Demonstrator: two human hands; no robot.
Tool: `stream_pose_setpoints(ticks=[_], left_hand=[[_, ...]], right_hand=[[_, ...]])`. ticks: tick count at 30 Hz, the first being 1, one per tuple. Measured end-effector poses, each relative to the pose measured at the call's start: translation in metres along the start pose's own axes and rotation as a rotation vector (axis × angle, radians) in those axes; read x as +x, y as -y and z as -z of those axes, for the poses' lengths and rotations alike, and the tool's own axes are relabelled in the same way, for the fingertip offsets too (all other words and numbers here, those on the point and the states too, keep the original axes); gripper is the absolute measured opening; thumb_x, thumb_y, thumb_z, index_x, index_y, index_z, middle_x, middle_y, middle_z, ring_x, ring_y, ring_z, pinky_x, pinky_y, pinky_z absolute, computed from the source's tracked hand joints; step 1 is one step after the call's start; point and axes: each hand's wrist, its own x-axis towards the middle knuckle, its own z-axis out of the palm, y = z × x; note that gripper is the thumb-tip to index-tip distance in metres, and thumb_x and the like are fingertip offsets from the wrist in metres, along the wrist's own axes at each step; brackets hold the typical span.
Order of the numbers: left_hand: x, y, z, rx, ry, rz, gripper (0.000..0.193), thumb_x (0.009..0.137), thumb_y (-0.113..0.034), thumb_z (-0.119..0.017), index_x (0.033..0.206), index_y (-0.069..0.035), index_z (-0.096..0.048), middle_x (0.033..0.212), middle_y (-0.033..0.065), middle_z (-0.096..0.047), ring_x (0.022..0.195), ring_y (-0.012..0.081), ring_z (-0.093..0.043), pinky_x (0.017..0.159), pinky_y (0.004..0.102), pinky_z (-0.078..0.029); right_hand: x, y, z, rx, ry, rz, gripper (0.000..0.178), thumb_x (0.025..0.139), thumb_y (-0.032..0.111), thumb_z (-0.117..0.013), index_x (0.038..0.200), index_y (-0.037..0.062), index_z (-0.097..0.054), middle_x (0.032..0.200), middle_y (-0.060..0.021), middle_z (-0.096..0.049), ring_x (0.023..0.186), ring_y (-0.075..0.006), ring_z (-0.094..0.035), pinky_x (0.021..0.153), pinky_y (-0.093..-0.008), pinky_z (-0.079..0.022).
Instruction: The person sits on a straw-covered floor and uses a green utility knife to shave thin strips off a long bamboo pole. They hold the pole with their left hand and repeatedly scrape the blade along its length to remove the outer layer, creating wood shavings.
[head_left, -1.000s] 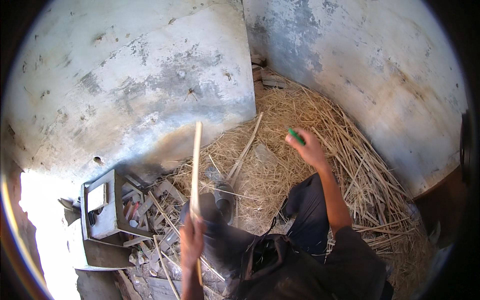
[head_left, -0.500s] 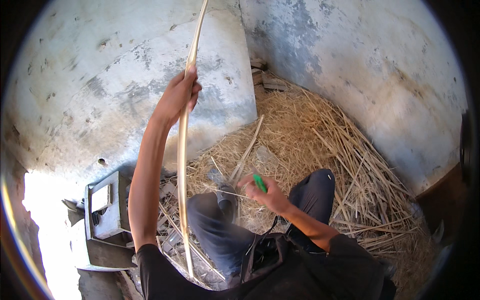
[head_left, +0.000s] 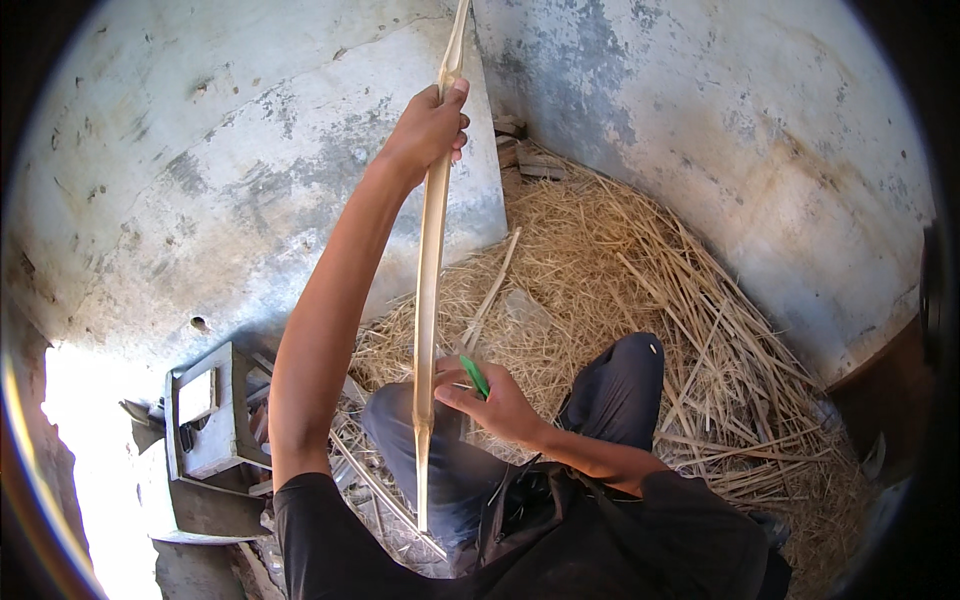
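A long, pale split bamboo strip stands nearly upright in front of me, its hollow inner side and nodes showing. My left hand is closed around its upper part, just below a node, with the arm stretched out. The strip's lower end hangs over my left thigh. My right hand is closed on a small tool with a green handle; its working end cannot be made out. The fingertips of that hand are at the strip's right edge, above the lower node.
Straw-like shavings cover the floor between my legs and the corner. Many thin bamboo sticks lie along the right wall. A grey metal box stands at the left, beside a bright opening. Worn, painted walls meet ahead.
My left hand has moved up and to the right, carrying the bamboo strip with it. The right hand, with the green-handled tool, has shifted left to the strip.
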Motion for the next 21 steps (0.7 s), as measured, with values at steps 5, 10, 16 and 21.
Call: stream_pose_setpoints(ticks=[5, 10, 16, 21], left_hand=[[-0.001, -0.002, -0.004, 0.125, -0.003, -0.035, 0.063, 0.11, -0.056, -0.046, 0.126, 0.005, -0.053, 0.093, 0.009, -0.063, 0.077, 0.0175, -0.065, 0.074, 0.0337, -0.056], [-0.035, 0.012, 0.027, 0.251, -0.118, -0.007, 0.088, 0.106, -0.07, -0.037, 0.148, 0.007, -0.045, 0.128, 0.0256, -0.066, 0.121, 0.0332, -0.066, 0.107, 0.0456, -0.05], [-0.188, 0.056, 0.008, 0.444, -0.024, -0.037, 0.07, 0.108, -0.049, -0.055, 0.146, 0.008, -0.044, 0.14, 0.0344, -0.058, 0.134, 0.0413, -0.059, 0.111, 0.0449, -0.046], [-0.286, 0.117, -0.03, 0.257, 0.262, 0.081, 0.054, 0.107, -0.025, -0.062, 0.149, 0.002, -0.041, 0.122, 0.0198, -0.065, 0.101, 0.0234, -0.069, 0.089, 0.0369, -0.054]], right_hand=[[0.005, 0.003, 0.007, -0.084, -0.08, -0.008, 0.039, 0.098, 0.023, -0.078, 0.128, -0.0009, -0.069, 0.1, -0.0074, -0.075, 0.088, -0.0107, -0.07, 0.076, -0.0278, -0.054], [0.01, 0.007, 0.03, -0.089, -0.208, 0.041, 0.034, 0.097, 0.02, -0.078, 0.12, -0.0031, -0.071, 0.09, -0.0047, -0.074, 0.08, -0.0078, -0.066, 0.069, -0.0241, -0.051], [0.03, -0.005, 0.083, -0.116, -0.399, 0.207, 0.033, 0.096, 0.015, -0.078, 0.12, -0.0063, -0.07, 0.09, -0.0038, -0.071, 0.08, -0.0088, -0.065, 0.07, -0.025, -0.052], [0.033, -0.013, 0.102, -0.18, -0.496, 0.213, 0.033, 0.096, 0.017, -0.079, 0.118, -0.0053, -0.07, 0.085, -0.0018, -0.07, 0.079, -0.007, -0.064, 0.066, -0.0247, -0.049]])
